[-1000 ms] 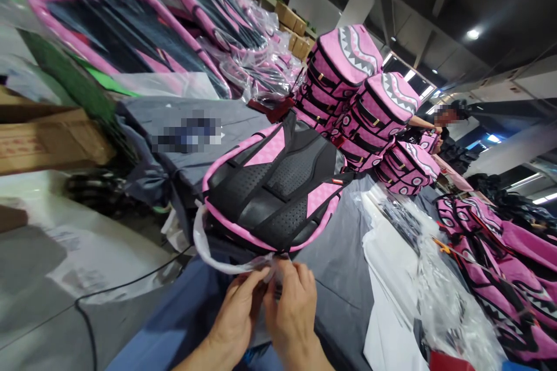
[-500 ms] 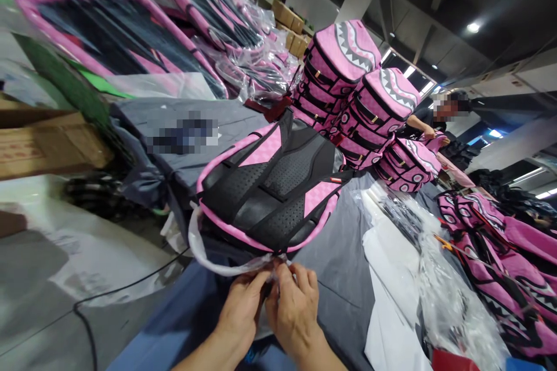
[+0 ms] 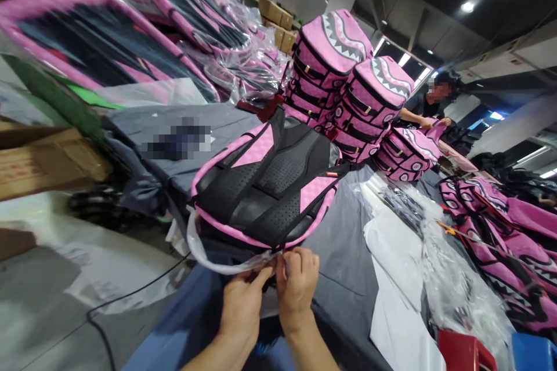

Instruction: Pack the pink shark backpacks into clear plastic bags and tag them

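A black and pink backpack (image 3: 282, 165) lies on the grey cloth, its padded back panel and shoulder straps facing up. From its left side a whitish translucent plastic strip (image 3: 203, 259) curves round to the near end of the bag. There my left hand (image 3: 243, 304) pinches the strip between thumb and fingers. My right hand (image 3: 298, 281) is closed beside it, just below the bag's pink edge, with its fingertips on the same strip. Exactly what lies between the right fingertips is partly hidden.
Stacked pink backpacks (image 3: 331, 58) with a shark-mouth print stand behind. Plastic-wrapped bags (image 3: 191, 6) are heaped at back left. White sheets (image 3: 395, 278) and clear plastic (image 3: 456, 284) lie to the right, near a red stool (image 3: 465, 351). Another person (image 3: 429, 107) handles pink material farther back.
My right hand has shifted a little up and away from my left hand, and its wrist has turned. The backpack appears slightly farther left as the view has moved.
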`<move>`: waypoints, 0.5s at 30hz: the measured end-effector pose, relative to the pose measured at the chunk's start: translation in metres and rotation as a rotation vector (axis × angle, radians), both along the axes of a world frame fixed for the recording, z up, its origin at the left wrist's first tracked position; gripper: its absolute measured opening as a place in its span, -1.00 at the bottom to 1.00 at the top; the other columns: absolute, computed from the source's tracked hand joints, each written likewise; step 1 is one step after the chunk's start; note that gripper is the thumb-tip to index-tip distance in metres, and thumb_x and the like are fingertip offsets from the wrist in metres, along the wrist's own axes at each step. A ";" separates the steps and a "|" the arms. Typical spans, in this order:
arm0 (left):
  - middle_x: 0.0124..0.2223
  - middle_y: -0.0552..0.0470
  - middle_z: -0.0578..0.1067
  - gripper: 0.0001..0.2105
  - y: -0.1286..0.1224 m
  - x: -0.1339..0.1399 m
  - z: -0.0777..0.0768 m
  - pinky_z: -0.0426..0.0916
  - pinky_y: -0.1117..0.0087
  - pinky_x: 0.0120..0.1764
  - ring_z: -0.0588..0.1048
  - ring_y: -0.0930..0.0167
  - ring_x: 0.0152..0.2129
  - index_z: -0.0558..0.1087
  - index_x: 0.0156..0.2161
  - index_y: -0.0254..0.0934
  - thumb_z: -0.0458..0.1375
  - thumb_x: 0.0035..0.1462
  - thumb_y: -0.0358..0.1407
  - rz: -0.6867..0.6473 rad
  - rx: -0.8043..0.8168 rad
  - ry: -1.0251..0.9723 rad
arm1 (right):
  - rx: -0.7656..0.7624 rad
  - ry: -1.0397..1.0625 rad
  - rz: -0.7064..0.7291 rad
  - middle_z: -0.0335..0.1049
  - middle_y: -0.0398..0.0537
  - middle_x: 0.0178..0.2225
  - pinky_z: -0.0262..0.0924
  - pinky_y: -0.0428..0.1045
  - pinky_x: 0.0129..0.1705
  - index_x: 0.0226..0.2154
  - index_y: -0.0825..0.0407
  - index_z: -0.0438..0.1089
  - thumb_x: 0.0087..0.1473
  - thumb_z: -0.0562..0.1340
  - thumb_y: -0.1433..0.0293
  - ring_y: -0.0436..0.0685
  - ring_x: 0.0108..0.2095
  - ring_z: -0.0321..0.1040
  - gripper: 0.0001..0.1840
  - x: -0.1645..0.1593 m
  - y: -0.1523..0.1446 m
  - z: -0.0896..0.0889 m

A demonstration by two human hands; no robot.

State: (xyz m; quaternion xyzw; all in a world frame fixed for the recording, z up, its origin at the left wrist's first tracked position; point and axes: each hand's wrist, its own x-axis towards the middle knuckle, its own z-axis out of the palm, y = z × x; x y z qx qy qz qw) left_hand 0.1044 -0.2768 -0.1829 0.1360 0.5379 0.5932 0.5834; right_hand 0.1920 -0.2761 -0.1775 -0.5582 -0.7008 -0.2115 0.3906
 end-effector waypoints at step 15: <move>-0.47 -0.05 0.61 -0.59 0.001 -0.009 0.022 0.48 0.28 -0.28 0.55 0.23 -0.42 0.58 -0.53 -0.27 0.42 -0.50 0.00 -0.143 -0.021 0.038 | -0.119 -0.203 0.094 0.36 0.01 -0.33 0.04 0.07 -0.30 -0.37 0.00 0.27 0.19 0.17 0.35 0.20 -0.30 0.23 -0.89 0.001 -0.009 0.025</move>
